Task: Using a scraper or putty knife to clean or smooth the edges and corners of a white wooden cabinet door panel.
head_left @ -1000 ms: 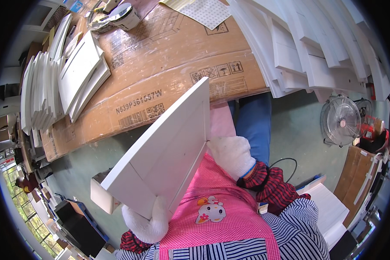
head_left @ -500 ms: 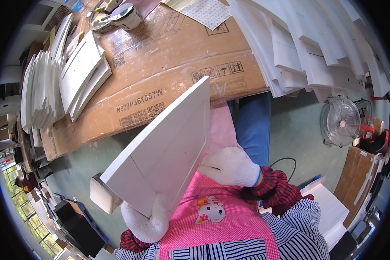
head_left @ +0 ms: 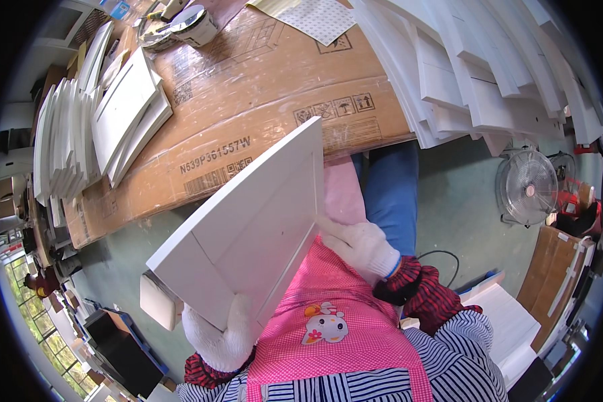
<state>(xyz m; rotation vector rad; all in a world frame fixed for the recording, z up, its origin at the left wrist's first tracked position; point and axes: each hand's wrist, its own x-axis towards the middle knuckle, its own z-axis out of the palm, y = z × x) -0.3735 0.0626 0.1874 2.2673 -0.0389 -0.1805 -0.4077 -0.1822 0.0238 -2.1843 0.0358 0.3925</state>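
A white panel (head_left: 248, 221) with a raised frame border and a thin seam line tilts in front of me, its upper end beside the table edge. A small dark spot shows on its face. My left hand (head_left: 221, 331), in a white knitted glove, is closed around the panel's lower edge, thumb on the face. My right hand (head_left: 365, 249), gloved too, is at the panel's right edge. One of its fingers reaches out and touches the frame border there; the other fingers are partly hidden.
A cardboard-covered table (head_left: 261, 100) stands ahead, with stacked white panels (head_left: 124, 107) at left and more white boards (head_left: 476, 100) at right. A tub (head_left: 194, 27) and a patterned sheet (head_left: 308, 20) lie at the back. A floor fan (head_left: 529, 187) stands right; a white stool (head_left: 159, 301) is left.
My right hand has shifted slightly right and up, and a finger now stretches onto the panel's border. The panel and my left hand have moved slightly left.
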